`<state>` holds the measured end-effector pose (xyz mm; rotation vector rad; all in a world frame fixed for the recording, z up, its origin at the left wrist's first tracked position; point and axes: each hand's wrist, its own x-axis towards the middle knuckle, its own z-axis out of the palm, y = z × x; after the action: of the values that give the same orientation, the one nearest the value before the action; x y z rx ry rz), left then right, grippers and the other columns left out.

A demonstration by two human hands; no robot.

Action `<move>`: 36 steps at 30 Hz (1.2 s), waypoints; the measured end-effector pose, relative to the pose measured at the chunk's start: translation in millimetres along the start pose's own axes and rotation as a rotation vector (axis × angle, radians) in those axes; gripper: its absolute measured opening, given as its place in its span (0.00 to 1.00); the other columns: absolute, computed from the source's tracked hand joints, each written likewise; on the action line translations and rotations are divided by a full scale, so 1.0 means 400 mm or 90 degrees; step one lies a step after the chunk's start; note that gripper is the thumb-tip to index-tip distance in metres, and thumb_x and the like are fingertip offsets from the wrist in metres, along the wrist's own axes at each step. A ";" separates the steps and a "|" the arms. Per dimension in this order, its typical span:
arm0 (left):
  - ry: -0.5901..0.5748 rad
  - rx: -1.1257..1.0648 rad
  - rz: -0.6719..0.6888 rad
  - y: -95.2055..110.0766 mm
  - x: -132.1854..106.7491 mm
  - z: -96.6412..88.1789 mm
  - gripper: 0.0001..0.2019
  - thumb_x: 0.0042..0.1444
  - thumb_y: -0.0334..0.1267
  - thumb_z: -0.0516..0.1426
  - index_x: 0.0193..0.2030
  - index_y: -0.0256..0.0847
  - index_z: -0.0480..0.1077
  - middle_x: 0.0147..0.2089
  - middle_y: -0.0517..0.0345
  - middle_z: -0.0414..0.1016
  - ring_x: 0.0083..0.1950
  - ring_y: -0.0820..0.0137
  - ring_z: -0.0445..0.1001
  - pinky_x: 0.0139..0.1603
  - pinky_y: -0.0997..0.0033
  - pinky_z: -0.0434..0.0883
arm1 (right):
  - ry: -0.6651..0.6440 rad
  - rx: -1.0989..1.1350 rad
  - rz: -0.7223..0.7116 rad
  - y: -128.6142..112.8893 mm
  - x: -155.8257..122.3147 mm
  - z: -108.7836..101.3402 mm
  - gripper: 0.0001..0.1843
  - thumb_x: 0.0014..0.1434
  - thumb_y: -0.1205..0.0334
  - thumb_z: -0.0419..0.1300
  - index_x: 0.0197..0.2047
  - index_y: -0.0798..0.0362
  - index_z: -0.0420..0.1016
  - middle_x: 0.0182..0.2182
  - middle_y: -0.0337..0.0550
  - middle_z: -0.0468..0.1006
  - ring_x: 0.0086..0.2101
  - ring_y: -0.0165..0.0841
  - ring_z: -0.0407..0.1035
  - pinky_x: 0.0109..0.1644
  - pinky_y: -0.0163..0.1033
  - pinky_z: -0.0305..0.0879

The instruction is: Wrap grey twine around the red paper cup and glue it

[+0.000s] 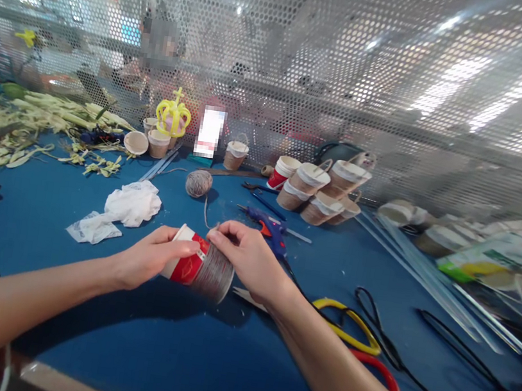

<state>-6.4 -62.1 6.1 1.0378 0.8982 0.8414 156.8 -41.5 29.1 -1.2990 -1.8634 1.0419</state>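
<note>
A red and white paper cup [185,267] lies tilted on its side in my left hand [148,257], which is closed around its rim end. Grey-brown yarn [215,273] is wound in close turns around the other end of the cup. My right hand [238,250] pinches the yarn strand against the cup's upper side. That strand runs back to a yarn ball [198,183] on the blue table. Just right of the cup, scissors [344,324] with yellow and red handles lie partly under my right forearm.
A blue glue gun [273,229] lies beyond my right hand, its cable trailing right. Yarn-wrapped cups [304,182] stand stacked behind it, near a perforated metal screen [282,43]. Clear glue sticks [429,277] lie right. White crumpled cloth [133,203] and dried husks [43,119] are left.
</note>
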 end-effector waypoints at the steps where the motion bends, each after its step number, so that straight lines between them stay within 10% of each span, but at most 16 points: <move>1: -0.010 -0.002 -0.001 0.002 -0.001 -0.001 0.08 0.43 0.39 0.57 0.26 0.35 0.69 0.24 0.61 0.69 0.24 0.77 0.63 0.26 0.78 0.60 | 0.004 -0.005 0.001 0.000 0.001 0.000 0.10 0.53 0.60 0.53 0.24 0.55 0.66 0.22 0.36 0.65 0.24 0.26 0.57 0.27 0.32 0.54; 8: -0.124 0.047 0.010 0.021 -0.008 0.000 0.13 0.34 0.32 0.59 0.31 0.33 0.67 0.27 0.60 0.69 0.27 0.75 0.63 0.30 0.76 0.61 | 0.016 0.004 0.013 0.002 0.006 0.001 0.09 0.53 0.60 0.52 0.24 0.55 0.66 0.22 0.36 0.66 0.24 0.27 0.58 0.27 0.33 0.55; 36: -0.118 0.101 0.021 0.023 -0.006 0.005 0.10 0.36 0.32 0.57 0.29 0.33 0.64 0.24 0.62 0.64 0.25 0.78 0.59 0.27 0.78 0.57 | 0.013 -0.014 0.000 0.013 0.002 0.011 0.11 0.53 0.59 0.52 0.23 0.54 0.65 0.22 0.36 0.65 0.24 0.27 0.58 0.27 0.33 0.55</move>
<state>-7.0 -62.2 15.8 1.2506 0.8008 0.6972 155.2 -40.7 22.3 -1.3171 -1.8647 1.0066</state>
